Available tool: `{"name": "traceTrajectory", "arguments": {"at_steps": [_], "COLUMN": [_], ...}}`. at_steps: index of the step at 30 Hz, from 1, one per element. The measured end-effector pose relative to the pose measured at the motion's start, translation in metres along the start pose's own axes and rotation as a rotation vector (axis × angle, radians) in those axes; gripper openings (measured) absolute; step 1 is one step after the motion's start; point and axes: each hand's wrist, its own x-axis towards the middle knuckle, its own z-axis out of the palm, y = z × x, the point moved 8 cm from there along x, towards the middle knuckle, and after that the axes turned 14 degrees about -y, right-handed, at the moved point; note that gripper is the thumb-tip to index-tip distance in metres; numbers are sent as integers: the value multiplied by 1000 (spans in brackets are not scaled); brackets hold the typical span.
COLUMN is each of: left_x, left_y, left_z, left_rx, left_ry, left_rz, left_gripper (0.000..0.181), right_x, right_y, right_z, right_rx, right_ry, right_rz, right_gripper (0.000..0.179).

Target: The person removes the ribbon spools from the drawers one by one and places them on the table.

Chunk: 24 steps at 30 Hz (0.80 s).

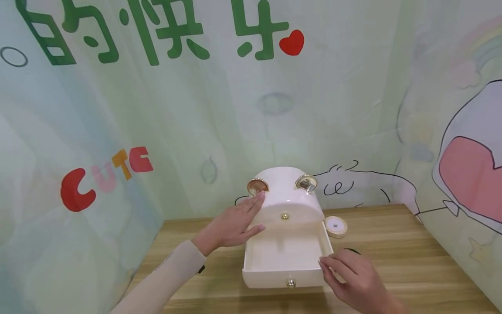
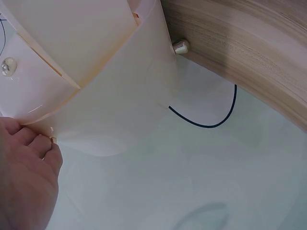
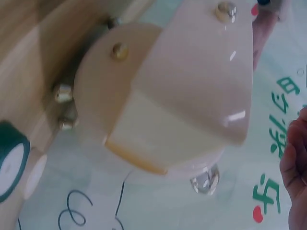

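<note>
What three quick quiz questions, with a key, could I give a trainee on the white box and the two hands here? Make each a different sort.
1. True or false: a drawer stands pulled out of the white box.
2. In the head view, which hand is nearer the gold-rimmed discs?
A) Left
B) Right
3. Fill in the colour: in the right wrist view, beside the pale roll there is a second roll with a ___ outer edge.

Key: 1. True. 2. A, the left hand. 3. Dark green.

White drawer (image 1: 270, 279), gold knob (image 1: 291, 283), brown-grained table (image 1: 392, 253)
</note>
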Motion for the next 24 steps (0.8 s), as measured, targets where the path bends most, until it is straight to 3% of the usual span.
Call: {"name": "traceTrajectory", "arguments": {"at_steps": [4,8,13,17,21,24], "left_x": [-1,-2,-1,1,1,1], "left_y": [-1,-1,-2,-1,-1,0], "left_z": [-1,1,1,-2,-3,-2], "left_rx": [4,17,16,1,-3,-1], "left_ry": [-2,-5,0,6,-5,-10], "left_rz": [-6,-12,-7,-4,-10,-14], "left_gripper": [80,80,80,80,80,80], "right_x": [-3,-14,-27,-35,-40,-41], "right_y": [-19,-35,-44,-45,-45,-44], "right_z": [15,38,66,79,86,87], "right_rx": [23,15,-33,-61,-102,-77], "right_ry": [-12,-127,-351,-484,-534,-512], "right_rz": [-102,-140,-95,-47,-26,-19], "right_gripper": [32,28,19,36,49,53]}}
